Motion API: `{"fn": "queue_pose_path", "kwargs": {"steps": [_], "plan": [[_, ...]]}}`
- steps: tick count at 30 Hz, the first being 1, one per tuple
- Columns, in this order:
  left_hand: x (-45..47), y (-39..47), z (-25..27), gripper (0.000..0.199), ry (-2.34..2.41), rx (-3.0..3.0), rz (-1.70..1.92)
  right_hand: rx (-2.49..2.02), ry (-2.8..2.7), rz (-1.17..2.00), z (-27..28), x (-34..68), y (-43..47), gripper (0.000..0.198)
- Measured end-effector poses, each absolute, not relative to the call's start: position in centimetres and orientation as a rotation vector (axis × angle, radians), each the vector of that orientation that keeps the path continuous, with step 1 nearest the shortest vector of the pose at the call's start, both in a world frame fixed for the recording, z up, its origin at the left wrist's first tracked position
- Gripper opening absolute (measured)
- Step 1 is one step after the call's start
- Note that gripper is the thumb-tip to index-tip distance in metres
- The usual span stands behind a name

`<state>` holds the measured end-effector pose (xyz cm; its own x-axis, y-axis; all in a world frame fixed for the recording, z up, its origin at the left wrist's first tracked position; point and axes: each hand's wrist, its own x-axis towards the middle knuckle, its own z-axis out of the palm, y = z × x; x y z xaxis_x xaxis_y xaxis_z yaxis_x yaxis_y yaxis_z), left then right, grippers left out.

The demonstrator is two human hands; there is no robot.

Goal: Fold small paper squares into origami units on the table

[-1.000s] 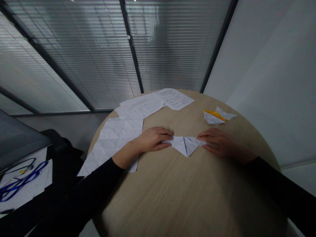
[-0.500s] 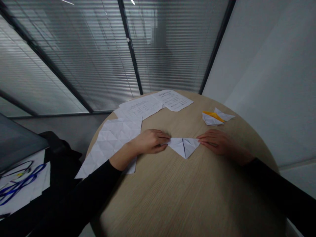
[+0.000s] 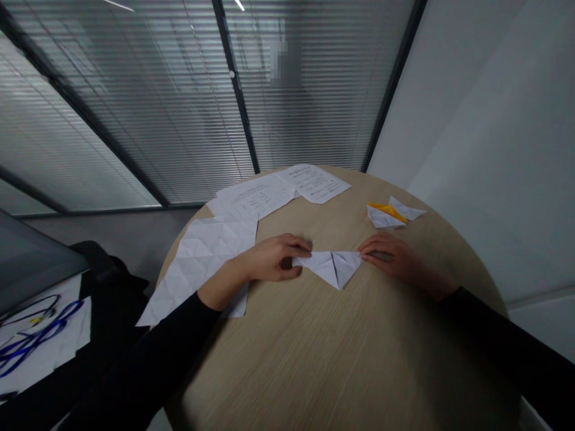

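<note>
A white folded paper (image 3: 338, 267) lies on the round wooden table, a flat triangle with its long edge away from me and its point toward me. Creased flaps meet along its middle. At its left corner, my left hand (image 3: 276, 258) curls around the paper, index fingertip on the upper edge and thumb lower down with a gap between them. The right corner is pinched in the fingertips of my right hand (image 3: 386, 254). Part of that corner is hidden under the fingers.
A large creased white sheet (image 3: 209, 245) lies left, partly under my left forearm. Printed papers (image 3: 314, 181) rest at the table's far edge. A white and orange folded paper piece (image 3: 387, 215) sits at the far right. Blue cords (image 3: 54, 326) lie on papers at lower left.
My left thumb has drawn away from the fingers, uncovering more of the folded paper's left corner. My right fingers have shifted slightly. The folded paper stays nearly in place.
</note>
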<state>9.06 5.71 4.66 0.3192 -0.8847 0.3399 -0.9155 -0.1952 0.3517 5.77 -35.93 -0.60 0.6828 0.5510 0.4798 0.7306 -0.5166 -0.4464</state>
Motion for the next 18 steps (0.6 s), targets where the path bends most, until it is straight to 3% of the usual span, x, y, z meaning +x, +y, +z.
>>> {"fn": "queue_pose_path", "kwargs": {"steps": [18], "plan": [[9.4,5.4,3.5,0.027,-1.621,2.173,0.257,-2.289,-0.914,-0.299,-1.1,6.1,-36.1,0.016]]}}
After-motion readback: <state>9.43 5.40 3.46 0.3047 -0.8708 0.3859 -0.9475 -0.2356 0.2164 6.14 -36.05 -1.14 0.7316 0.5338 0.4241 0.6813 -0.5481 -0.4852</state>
